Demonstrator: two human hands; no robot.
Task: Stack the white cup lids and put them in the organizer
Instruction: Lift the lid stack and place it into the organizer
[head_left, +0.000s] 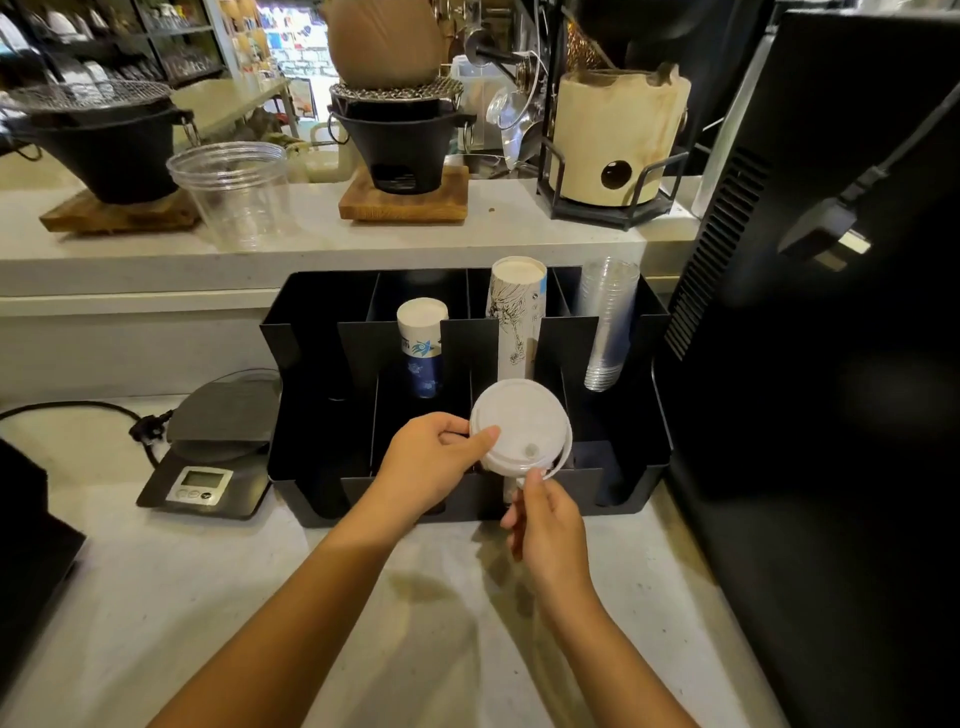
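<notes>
- The left hand (434, 462) is gripping the round white plastic cup lids (521, 427) at their left rim, thumb lying across the top face.
- The right hand (545, 519) is pinching the lower right rim, so both hands are clamped on the lids.
- The lids are hovering tilted over the front of the black divided plastic organizer (631, 470), just in front of the tall illustrated paper cup stack (514, 322).
- How many lids are nested is too unclear to tell.
- Doing this well probably means squaring the rims, lining the stack up with one front slot, and lowering it evenly between the dividers without splaying.
</notes>
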